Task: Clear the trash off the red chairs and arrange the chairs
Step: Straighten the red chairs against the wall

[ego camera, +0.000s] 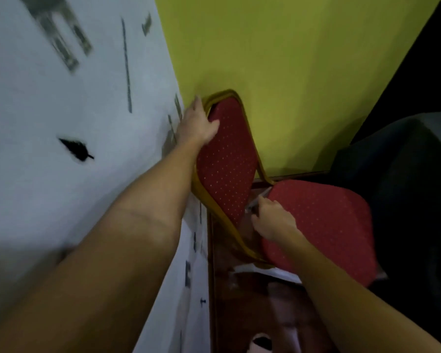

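A yellow-green wall (290,72) meets a white marked surface (61,98) in a tight corner. The red chair (227,161) stands in this corner. Its gold-framed back runs lengthwise up toward the wall, and its seat (329,220) points right, close to dark furniture (405,187). The left hand (197,123) grips the back's top edge. The right hand (273,220), fingers curled, pinches what seems a clear wrapper (255,200) at the seat's rear crease. Brown floor (252,301) lies open below.

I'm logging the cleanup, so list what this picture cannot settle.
All head view.
Kind of trash the right hand pinches: clear scrap, mostly hidden by fingers.
The chair legs: hidden under red seat.
Print on white sheet: motion-blurred.
Identity of dark bulk at right: too dim.
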